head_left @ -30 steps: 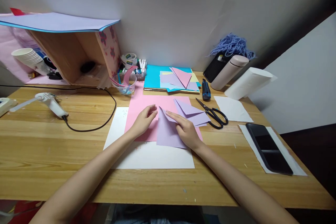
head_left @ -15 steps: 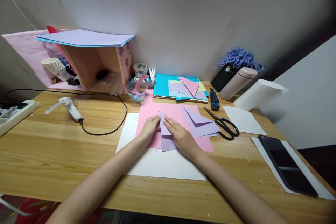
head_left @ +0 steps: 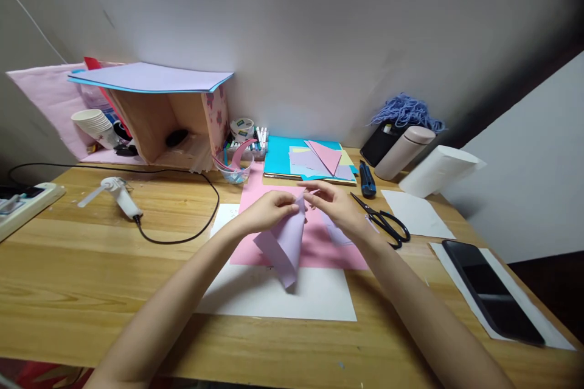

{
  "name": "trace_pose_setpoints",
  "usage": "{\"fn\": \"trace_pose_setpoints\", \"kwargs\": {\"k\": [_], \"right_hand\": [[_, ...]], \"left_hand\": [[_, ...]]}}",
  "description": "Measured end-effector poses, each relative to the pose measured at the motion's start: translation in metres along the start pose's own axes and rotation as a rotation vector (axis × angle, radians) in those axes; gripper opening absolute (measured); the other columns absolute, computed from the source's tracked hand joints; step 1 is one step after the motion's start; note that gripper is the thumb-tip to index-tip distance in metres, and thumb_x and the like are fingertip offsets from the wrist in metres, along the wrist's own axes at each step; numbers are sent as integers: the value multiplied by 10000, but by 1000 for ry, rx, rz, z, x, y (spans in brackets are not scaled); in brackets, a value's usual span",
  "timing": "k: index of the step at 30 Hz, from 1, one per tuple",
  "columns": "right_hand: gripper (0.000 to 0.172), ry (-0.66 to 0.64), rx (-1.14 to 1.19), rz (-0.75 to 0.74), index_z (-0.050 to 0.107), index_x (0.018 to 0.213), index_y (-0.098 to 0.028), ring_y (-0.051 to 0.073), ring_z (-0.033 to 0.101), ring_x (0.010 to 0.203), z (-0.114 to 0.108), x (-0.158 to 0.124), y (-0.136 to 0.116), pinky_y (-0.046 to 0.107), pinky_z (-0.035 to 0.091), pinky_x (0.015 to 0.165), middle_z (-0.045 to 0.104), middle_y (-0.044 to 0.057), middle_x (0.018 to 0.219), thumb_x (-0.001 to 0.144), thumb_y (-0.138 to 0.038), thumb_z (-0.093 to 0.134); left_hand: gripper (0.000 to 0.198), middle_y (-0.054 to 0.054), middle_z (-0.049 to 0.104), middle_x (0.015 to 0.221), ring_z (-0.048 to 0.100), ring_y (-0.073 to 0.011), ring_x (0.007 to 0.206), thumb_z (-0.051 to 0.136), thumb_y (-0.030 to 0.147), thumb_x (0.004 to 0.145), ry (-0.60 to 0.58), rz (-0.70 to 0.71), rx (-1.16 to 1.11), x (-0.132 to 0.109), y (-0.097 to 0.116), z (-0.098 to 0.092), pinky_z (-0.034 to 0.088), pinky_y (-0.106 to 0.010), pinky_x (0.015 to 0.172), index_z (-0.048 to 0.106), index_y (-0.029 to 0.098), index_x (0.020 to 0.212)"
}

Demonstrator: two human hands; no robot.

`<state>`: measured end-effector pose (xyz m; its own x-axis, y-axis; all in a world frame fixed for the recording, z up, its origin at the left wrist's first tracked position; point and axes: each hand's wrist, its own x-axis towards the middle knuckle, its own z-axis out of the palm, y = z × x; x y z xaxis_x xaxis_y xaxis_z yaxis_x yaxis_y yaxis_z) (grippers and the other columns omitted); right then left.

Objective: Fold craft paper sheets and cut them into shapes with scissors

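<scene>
A folded sheet of purple paper (head_left: 288,240) is raised and tilted above the pink sheet (head_left: 317,252), its lower part hanging toward me. My left hand (head_left: 272,209) pinches its upper edge between thumb and fingers. At the paper's top corner, the curled fingertips of my right hand (head_left: 335,203) touch it, with the thumb partly hidden. Other purple paper pieces (head_left: 338,233) lie on the pink sheet, mostly covered by my right hand and wrist. Black scissors (head_left: 387,223) rest just right of that hand. White paper (head_left: 292,301) extends under the pink sheet.
Behind my hands are coloured papers on a blue folder (head_left: 278,155), a plastic cup (head_left: 236,171) and a utility knife (head_left: 367,179). At left stand an open box (head_left: 216,115) and a corded glue gun (head_left: 121,197). A phone (head_left: 493,292) lies at right.
The purple paper has come up off the pink sheet and turned. My right hand has gone from lying flat on it to its top corner. The view has shifted slightly.
</scene>
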<state>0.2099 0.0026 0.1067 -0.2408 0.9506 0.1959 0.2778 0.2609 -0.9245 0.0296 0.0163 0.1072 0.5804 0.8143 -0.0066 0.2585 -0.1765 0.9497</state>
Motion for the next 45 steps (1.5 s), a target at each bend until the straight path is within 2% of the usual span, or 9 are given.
{"fn": "trace_pose_setpoints", "kwargs": {"k": [3,6,8,12,16,25,34,38,45], "right_hand": [[258,-82,106,9,692,853,-160,127,564,631,-14,16,-16,282,484,635,649,39,753,743,-384,625],[265,-140,169,8,689,890,-174,132,591,695,-20,19,-22,292,494,678,666,45,829,691,-350,682],[285,-162,166,15,691,886,-175,145,606,736,-22,18,-21,299,499,693,676,50,850,646,-326,721],[240,-106,151,30,702,804,-157,147,610,684,-22,14,-19,297,505,654,682,48,751,635,-326,726],[224,-40,120,21,697,780,-154,149,604,678,-24,11,-21,294,503,640,681,50,751,649,-334,715],[244,99,152,56,676,794,-151,149,608,685,-25,7,-34,296,512,647,674,49,756,626,-319,732],[234,153,296,97,658,745,-150,130,615,596,-22,7,-33,275,519,605,649,20,641,660,-363,710],[227,156,306,67,656,753,-158,129,611,603,-21,6,-33,263,509,589,647,15,635,671,-364,705],[188,163,320,12,675,756,-176,115,592,604,-21,6,-33,251,485,587,646,7,662,681,-346,703]], "left_hand": [[203,-23,634,683,535,-152,649,518,292,773,20,71,318,4,27,-10,371,-245,587,647,156,695],[195,-27,651,725,547,-152,675,504,275,778,117,97,431,5,39,-15,367,-246,594,649,166,708],[193,-32,663,750,557,-155,687,514,285,769,118,92,440,4,43,-17,370,-245,588,660,171,712],[198,-33,672,757,575,-163,710,551,333,736,93,55,390,0,47,-19,385,-244,582,675,179,719],[207,-20,656,688,562,-148,632,604,370,690,201,1,409,-1,47,-17,353,-232,511,652,173,645],[229,-22,660,672,514,-121,585,537,334,786,319,88,592,-7,54,-8,329,-228,533,685,177,710],[224,-15,687,746,540,-130,609,523,350,818,472,128,758,-11,61,0,306,-227,535,670,191,765],[201,-8,682,735,543,-127,615,525,324,818,489,141,717,-11,62,2,308,-223,529,654,186,749],[163,-5,676,739,551,-124,639,516,260,819,429,195,628,-9,58,1,327,-218,537,639,180,749]]}}
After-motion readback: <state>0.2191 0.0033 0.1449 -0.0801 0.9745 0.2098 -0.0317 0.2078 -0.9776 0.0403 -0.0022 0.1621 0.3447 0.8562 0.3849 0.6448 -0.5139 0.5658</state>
